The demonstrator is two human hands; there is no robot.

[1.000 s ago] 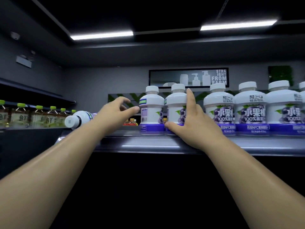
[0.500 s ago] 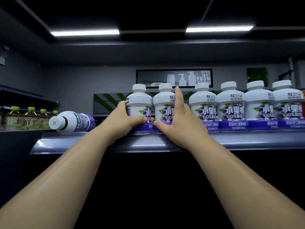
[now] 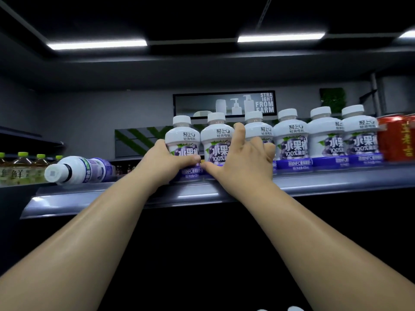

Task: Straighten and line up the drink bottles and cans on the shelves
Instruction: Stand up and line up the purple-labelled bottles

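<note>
Head camera: left hand point(image 3: 167, 163) has its fingers wrapped round the end bottle point(image 3: 182, 140) of the upright row on the shelf point(image 3: 336, 182). Right hand point(image 3: 244, 167) grasps the next bottle point(image 3: 219, 142), at 3 o'clock of it. A tipped bottle point(image 3: 78, 170) lies at 9 o'clock.

Strip lights point(image 3: 96, 44) glow above a grey wall point(image 3: 89, 113).
</note>
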